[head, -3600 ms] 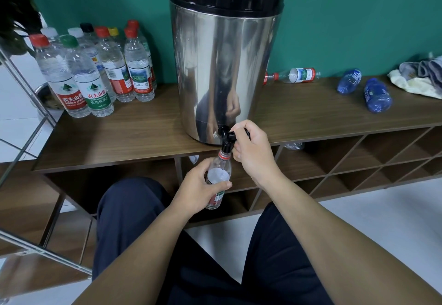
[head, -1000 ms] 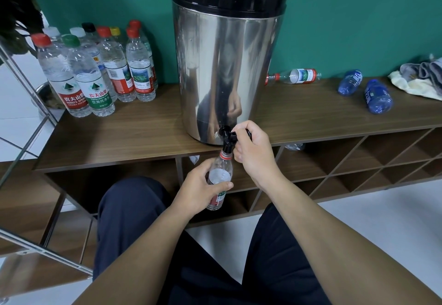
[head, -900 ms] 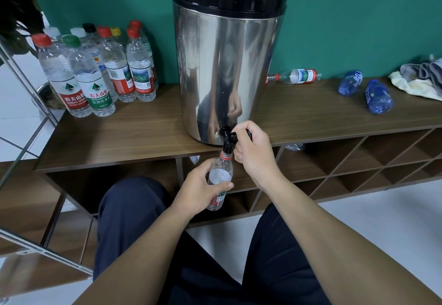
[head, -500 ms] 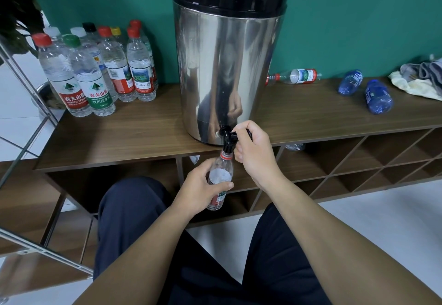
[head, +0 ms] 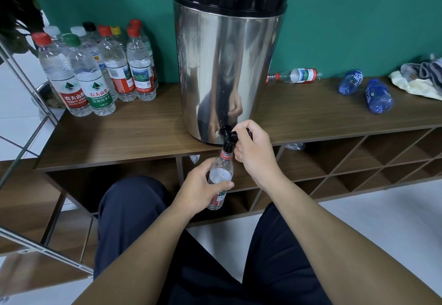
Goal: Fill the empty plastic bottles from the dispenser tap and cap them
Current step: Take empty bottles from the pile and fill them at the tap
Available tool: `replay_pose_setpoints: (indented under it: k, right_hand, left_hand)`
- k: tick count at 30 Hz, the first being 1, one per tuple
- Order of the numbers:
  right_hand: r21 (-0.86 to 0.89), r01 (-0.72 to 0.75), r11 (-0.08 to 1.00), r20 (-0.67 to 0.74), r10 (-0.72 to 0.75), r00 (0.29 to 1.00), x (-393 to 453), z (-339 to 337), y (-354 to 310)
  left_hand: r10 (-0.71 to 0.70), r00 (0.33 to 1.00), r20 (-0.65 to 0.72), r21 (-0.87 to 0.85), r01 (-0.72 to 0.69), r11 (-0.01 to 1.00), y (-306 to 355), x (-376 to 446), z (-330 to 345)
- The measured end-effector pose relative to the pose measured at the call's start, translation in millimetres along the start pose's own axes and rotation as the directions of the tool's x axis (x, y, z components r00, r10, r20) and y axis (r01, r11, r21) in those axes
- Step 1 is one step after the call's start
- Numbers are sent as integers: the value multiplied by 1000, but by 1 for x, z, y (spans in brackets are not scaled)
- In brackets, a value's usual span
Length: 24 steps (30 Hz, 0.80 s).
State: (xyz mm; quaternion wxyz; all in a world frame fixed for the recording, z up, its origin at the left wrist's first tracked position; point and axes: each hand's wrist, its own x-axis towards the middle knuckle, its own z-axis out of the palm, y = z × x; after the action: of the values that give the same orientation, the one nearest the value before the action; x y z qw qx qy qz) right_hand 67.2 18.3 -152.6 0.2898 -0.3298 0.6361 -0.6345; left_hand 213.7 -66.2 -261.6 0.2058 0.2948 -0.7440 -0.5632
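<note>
Currently: my left hand [head: 199, 191] grips the bottle [head: 221, 176] under the dispenser tap [head: 228, 137]; my right hand [head: 253, 153] holds its lever. Capped bottles [head: 95, 70] upright left: done. Three bottles [head: 354, 84] lie right, seemingly unfilled.

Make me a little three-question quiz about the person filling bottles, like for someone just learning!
1. True or false: the left hand holds the bottle under the tap.
2. Which hand grips the tap lever? A) left B) right hand
3. Fill in: the two blue bottles on the wooden shelf are ____ (standing / lying down).

Key: 1 true; 2 B; 3 lying down.
</note>
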Motion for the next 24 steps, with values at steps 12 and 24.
replay_pose_setpoints:
  k: [12,24]
  right_hand:
    - [10,2,1000,1,-2,1000,1,-1,1]
    - [39,-2,999,1,1,1000,0,0,1]
  left_hand:
    - [12,1000,-9,14,-11,1000,1,-1,0]
    - [7,1000,-10,18,-7,1000,1,-1,0]
